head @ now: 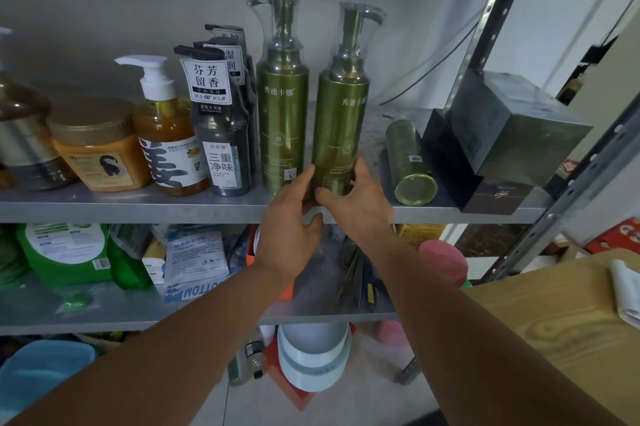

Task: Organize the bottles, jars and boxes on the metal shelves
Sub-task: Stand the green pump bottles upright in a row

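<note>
A tall green pump bottle stands near the front edge of the upper metal shelf. Both hands grip its base: my left hand from the left side, my right hand from the right and front. A matching green pump bottle stands upright just to its left, close beside it. A smaller green bottle lies on its side to the right. Left along the shelf stand dark grey pump bottles, an orange pump bottle and an orange jar with a gold lid.
Two dark boxes are stacked at the shelf's right end beside the perforated upright. The lower shelf holds green refill bags, a blue-and-white pouch and tools. A wooden table stands at right; bowls and basins sit on the floor.
</note>
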